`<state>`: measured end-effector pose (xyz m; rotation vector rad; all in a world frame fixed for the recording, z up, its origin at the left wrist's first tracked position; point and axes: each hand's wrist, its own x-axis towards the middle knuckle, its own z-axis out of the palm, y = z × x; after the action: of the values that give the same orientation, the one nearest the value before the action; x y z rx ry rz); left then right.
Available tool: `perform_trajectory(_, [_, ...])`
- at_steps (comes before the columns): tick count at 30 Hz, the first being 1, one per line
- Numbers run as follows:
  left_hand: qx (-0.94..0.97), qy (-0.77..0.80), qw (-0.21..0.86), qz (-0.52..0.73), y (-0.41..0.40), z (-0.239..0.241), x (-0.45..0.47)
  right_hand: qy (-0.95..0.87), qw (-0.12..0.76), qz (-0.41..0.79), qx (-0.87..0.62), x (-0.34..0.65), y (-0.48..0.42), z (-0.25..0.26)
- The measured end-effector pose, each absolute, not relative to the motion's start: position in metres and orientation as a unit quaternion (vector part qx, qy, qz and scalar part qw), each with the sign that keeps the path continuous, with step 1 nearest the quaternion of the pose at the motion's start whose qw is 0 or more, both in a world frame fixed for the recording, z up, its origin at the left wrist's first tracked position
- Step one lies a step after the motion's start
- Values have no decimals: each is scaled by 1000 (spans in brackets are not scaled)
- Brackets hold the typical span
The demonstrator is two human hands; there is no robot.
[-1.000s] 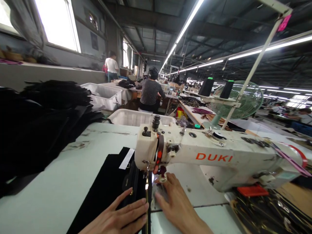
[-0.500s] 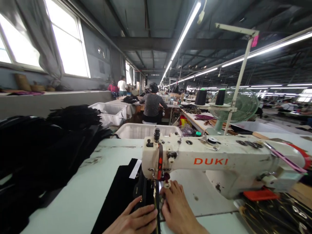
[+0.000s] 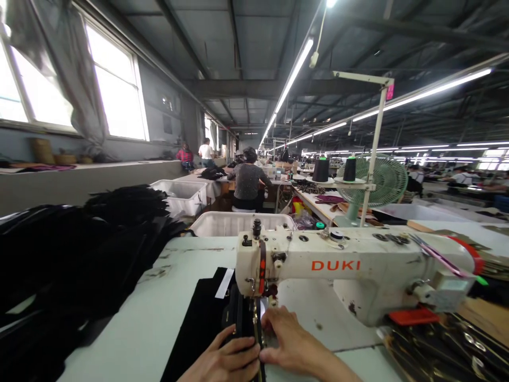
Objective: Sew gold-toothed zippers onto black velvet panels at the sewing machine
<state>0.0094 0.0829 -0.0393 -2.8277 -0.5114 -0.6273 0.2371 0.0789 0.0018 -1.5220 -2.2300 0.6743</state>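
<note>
Touching black fabric [image 3: 196, 321], your left hand [image 3: 231, 358] lies nearly flat; at its two o'clock, your right hand [image 3: 285, 335] half-curls, hold unclear.

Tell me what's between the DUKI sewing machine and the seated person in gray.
In the head view, a white plastic bin stands between the sewing machine and seated person.
</note>
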Motion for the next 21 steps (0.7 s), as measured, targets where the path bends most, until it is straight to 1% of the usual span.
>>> perform_trajectory(3, [-957, -179, 80, -213, 82, -36, 9, -785, 187, 249, -535, 242, 87, 4])
perform_trajectory(7, [-960, -183, 48, -208, 80, -28, 11, -810, 209, 258, -483, 251, 98, 7])
perform_trajectory(10, [-962, -180, 26, -202, 76, -18, 10, -818, 229, 235, -472, 255, 94, 10])
perform_trajectory(13, [-965, -176, 6, -193, 67, 3, 7, -822, 240, 200, -476, 250, 79, 9])
perform_trajectory(18, [-965, -220, -102, -105, 50, 43, 7, -801, 259, 145, -520, 232, 63, 1])
perform_trajectory(21, [-957, -235, -154, -71, 50, 52, 10, -788, 253, 129, -547, 228, 63, -2])
